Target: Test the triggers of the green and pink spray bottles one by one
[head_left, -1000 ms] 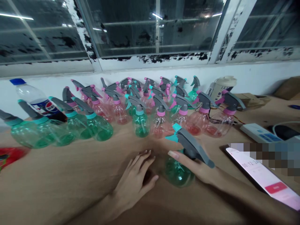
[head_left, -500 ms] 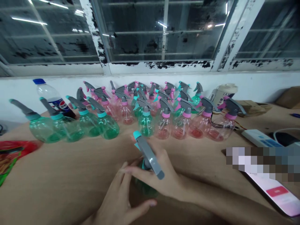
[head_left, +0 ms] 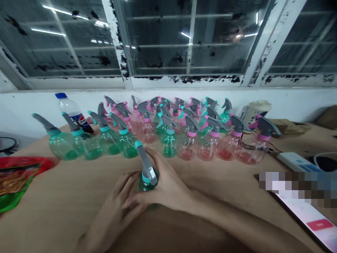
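A green spray bottle (head_left: 145, 185) with a teal collar and a grey trigger head stands between my hands, near the table's middle. My right hand (head_left: 168, 182) curves round its right side, thumb in front and fingers behind. From the left, my left hand (head_left: 125, 195) presses against the bottle, its fingers curled at the side and partly blurred. The bottle's lower part is hidden by both hands. Just beyond it stand several other spray bottles, among them a green one (head_left: 169, 144) and a pink one (head_left: 188, 149).
A cola bottle (head_left: 75, 114) stands at the back left. On the left lies a red and green packet (head_left: 22, 179). A phone (head_left: 310, 214) and a white power strip (head_left: 297, 161) are on the right. A paper cup (head_left: 256, 112) stands by the wall.
The spray bottle and my right hand have moved left and farther from me. My left hand, spread out before, has closed in on the bottle's left side. The view has shifted slightly.
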